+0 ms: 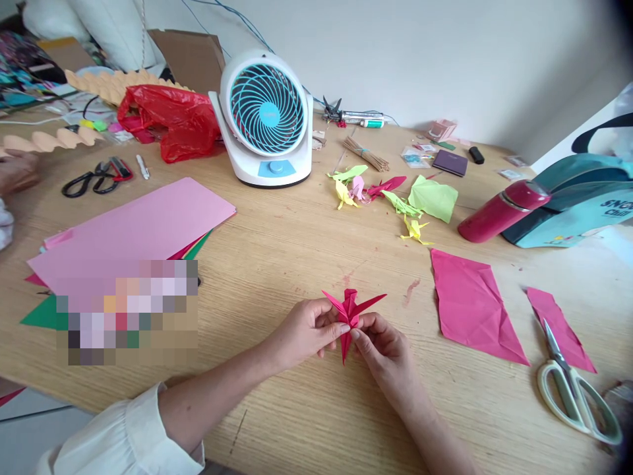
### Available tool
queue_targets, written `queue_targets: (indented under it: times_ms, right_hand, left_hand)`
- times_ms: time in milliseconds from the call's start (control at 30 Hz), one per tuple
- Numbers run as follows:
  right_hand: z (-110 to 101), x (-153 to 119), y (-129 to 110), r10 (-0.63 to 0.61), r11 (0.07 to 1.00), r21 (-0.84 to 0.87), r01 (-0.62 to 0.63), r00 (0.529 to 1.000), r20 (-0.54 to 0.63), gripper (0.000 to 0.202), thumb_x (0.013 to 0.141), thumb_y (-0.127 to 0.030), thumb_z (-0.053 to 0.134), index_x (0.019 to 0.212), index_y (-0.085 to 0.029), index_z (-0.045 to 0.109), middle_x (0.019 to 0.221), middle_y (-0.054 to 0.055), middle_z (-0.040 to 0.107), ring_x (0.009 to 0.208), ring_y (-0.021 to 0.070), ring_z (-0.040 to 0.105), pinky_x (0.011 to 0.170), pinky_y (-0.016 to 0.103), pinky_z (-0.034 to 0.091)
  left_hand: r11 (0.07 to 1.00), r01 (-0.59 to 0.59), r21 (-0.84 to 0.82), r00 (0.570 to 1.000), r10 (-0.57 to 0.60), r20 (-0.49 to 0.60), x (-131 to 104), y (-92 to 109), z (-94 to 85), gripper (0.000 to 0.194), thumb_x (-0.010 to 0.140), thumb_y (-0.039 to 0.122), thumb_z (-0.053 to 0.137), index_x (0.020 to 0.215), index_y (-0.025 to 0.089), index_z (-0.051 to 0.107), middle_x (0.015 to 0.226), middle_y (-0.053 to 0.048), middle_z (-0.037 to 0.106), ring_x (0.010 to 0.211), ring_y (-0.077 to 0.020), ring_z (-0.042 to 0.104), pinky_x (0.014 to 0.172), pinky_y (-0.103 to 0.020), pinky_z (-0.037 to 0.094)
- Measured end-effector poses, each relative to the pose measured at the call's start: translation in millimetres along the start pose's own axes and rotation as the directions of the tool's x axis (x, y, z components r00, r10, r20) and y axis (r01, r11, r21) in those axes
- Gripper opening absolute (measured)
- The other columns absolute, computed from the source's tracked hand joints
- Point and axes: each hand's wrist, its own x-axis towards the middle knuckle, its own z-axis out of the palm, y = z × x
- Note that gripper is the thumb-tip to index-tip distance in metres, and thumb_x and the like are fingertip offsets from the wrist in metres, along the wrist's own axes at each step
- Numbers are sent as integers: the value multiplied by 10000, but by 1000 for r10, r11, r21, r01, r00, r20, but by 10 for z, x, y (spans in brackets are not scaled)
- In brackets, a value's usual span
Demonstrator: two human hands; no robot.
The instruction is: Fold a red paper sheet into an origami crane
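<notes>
A pink-red origami crane point(350, 311) is held just above the wooden table, its pointed tips spreading up, sideways and down. My left hand point(311, 330) pinches it from the left, with the thumb pressed on its middle. From the right, my right hand point(383, 346) closes thumb and fingertips on its lower part. Right of my hands lies a creased pink-red paper sheet point(475, 307). Beyond it is a narrow strip of the same paper point(561, 330), touched by the blades of the white-handled scissors point(576, 399).
Folded paper figures point(376, 188) lie beyond my hands. A fan point(267, 119) stands at the back, near a red plastic bag point(173, 122). Stacked coloured paper point(138, 231) is on the left, by another person's hand point(20, 170). A flask point(504, 210) leans against a teal bag point(583, 198).
</notes>
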Motion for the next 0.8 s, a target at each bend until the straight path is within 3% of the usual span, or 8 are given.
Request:
queue_targets:
  times_ms: [200,400,600,800]
  right_hand:
    - [8,-4,-8,-7,1000,-5,7,1000,-9,240,865,-441,724,843,-209,666,731,5,626,598,116,525,557,230,468]
    - [6,-4,20,-13,1000,-17,12,1000,-15,232,845,-437,746,875,-221,667,736,-7,621,586,116,502,561,236,465]
    - [13,-4,28,1,1000,-31,-2,1000,-22,247,867,-456,717,862,-218,650,723,-8,601,582,117,498,541,231,459]
    - [-1,12,7,-25,997,-72,24,1000,-17,268,898,-461,676,841,-201,644,666,-20,565,579,113,498,544,228,439]
  left_hand:
    - [1000,6,11,998,-7,59,-3,18,-10,407,780,518,742,869,132,651,600,38,536,512,-79,503,399,-156,419]
    - [1000,2,29,997,-4,81,-19,44,-9,315,826,437,705,920,142,646,625,48,501,547,-75,482,411,-141,427]
    - [994,-14,105,998,8,57,-26,23,-10,245,861,395,650,871,152,622,616,53,487,524,-75,464,398,-149,426]
    - [998,-5,61,998,1,68,-8,-3,-17,271,848,416,659,882,150,621,613,56,486,525,-76,480,415,-155,427]
